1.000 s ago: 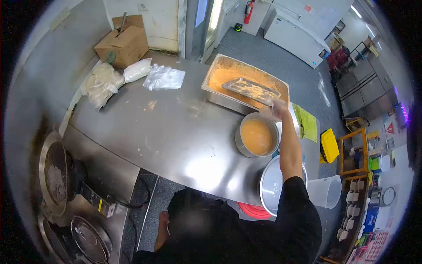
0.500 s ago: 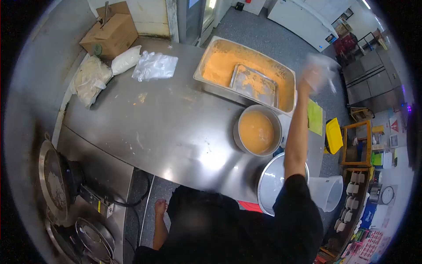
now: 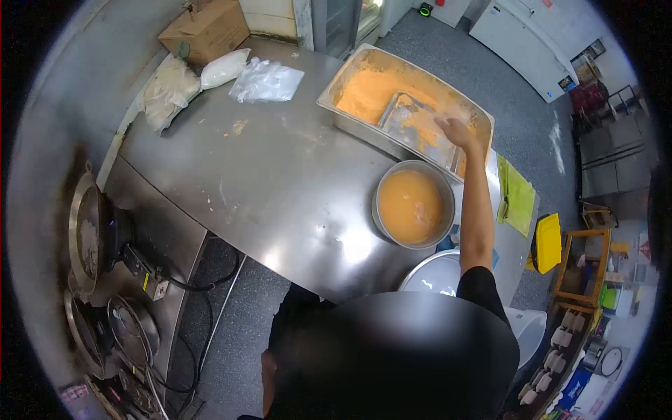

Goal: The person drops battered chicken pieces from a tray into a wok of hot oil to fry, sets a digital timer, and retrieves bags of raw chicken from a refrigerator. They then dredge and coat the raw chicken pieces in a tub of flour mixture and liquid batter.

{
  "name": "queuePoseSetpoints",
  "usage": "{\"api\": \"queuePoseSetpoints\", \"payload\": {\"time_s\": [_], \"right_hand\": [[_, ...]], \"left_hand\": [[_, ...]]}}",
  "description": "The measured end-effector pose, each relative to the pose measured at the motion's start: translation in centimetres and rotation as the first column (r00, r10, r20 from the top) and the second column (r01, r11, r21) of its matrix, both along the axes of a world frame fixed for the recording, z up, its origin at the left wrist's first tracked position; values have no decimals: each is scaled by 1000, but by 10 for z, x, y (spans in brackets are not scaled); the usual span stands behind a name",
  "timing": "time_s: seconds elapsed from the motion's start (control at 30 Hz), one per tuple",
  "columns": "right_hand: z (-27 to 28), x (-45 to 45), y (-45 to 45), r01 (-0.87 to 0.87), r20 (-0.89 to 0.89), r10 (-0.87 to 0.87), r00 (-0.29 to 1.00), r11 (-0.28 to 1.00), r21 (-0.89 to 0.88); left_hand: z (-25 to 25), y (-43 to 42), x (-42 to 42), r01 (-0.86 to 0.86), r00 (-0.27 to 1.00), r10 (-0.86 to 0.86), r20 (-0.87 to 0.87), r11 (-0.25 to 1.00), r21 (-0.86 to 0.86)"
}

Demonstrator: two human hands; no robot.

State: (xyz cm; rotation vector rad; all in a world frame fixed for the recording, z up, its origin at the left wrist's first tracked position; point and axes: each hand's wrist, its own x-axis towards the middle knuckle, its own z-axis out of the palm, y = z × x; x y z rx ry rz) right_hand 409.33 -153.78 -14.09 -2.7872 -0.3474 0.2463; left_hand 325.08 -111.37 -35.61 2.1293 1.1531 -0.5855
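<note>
The right hand point(image 3: 458, 133) overlaps the far tray point(image 3: 399, 126); the near left hand point(image 3: 269, 365) is half-hidden; whether fingers part cannot be told.

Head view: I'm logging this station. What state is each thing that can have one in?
Large rectangular steel pan: uncovered, orange powder inside.
Small rectangular metal tray: inside the pan, patchily powdered.
Round grey metal pot: uncovered, orange liquid inside.
Wide round metal-rimmed basin: partly hidden, contents unclear.
Clear plastic bags: wrinkled.
Brown cardboard box: closed or open, unclear.
</note>
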Motion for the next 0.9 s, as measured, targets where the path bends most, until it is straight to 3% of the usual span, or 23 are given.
{"api": "queuePoseSetpoints", "payload": {"time_s": [0.07, 0.17, 0.23, 0.27, 0.3, 0.33, 0.37, 0.4, 0.5, 0.57, 0.67, 0.77, 0.9], "right_hand": [[4, -21, 5, -42, 357, -146, 923, 881, 471], [32, -43, 22, 119, 54, -289, 956, 548, 828], [70, -61, 56, 260, 240, -517, 822, 714, 651], [64, -49, 55, 261, 312, -468, 827, 811, 524], [50, -37, 50, 200, 362, -344, 866, 903, 380], [38, -28, 46, 110, 389, -214, 896, 956, 272], [29, -24, 41, 36, 406, -116, 906, 979, 200], [23, -27, 40, -34, 423, -37, 905, 987, 157], [8, -33, 35, -122, 499, 72, 864, 990, 68], [-2, -38, 47, -122, 555, 93, 827, 992, 15], [-14, -68, 70, -84, 626, 93, 774, 995, -44], [-17, -107, 107, -69, 720, 65, 691, 997, -23], [-40, -194, 169, -274, 821, 135, 555, 961, 27]], "left_hand": [[11, -7, 5, 7, 999, -10, 49, 998, 63], [12, -12, 10, -196, 929, 142, 341, 972, 130], [10, -8, 20, -120, 990, 84, 109, 915, 384], [13, -5, 24, -250, 954, 190, 230, 931, 266], [11, -2, 27, -53, 984, -25, 177, 905, 423], [58, -9, 67, -350, 925, 285, 251, 896, 272], [65, -7, 69, -346, 919, 263, 294, 895, 280], [74, -7, 70, -312, 942, 242, 231, 884, 347], [51, -13, 32, -423, 879, 324, 350, 867, 261], [56, -29, 0, -390, 858, 282, 430, 902, 186], [1, -79, -80, -432, 902, 403, 156, 826, 362], [41, -125, -121, -690, 706, 704, 69, 664, 286], [3, -213, -215, -816, 474, 879, -51, 461, 349]]}}
